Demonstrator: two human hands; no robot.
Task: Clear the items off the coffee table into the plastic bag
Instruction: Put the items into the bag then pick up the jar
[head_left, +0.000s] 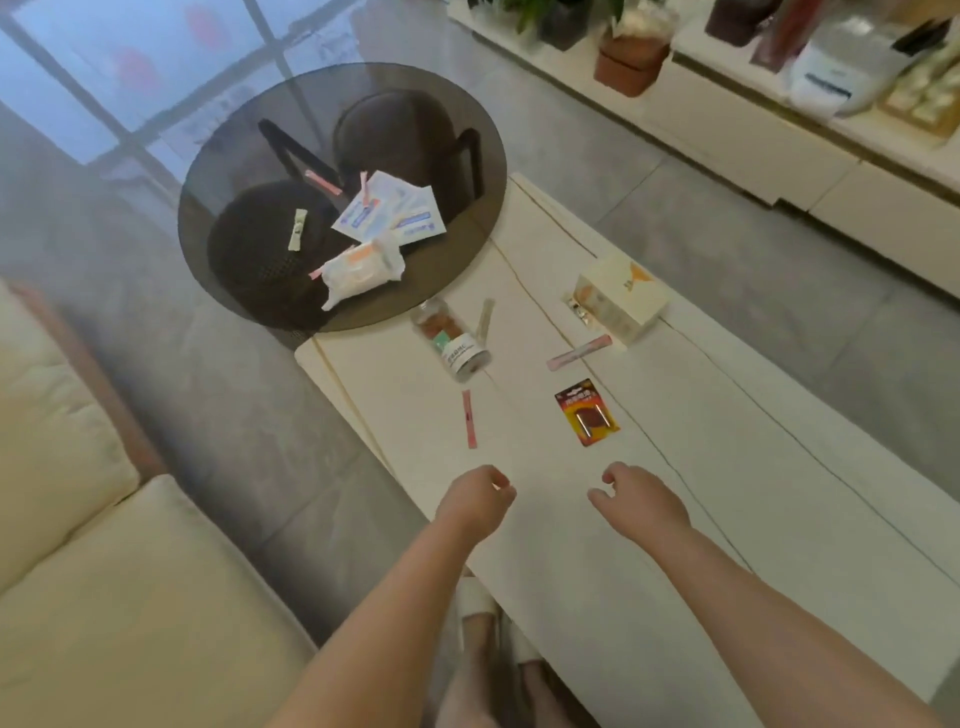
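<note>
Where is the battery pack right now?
The battery pack lies flat on the white coffee table, just beyond the right hand, near a pink stick packet.

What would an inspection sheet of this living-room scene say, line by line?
Surface: long white coffee table; a round smoked-glass table overlaps its far end.
Job's things: on the white top, a clear bottle lying down, a cream box, a battery pack, a pink sachet, a second pink sachet. On the glass, a wipes pack, white packets and small sachets. No plastic bag seen.
Clutter: nothing seen beyond these.
Grippers: left hand and right hand hover over the near table, fingers loosely curled, holding nothing.
Cables: nothing seen.
Surroundings: cream sofa at left, grey floor, low cabinet with potted plants at right.
</note>
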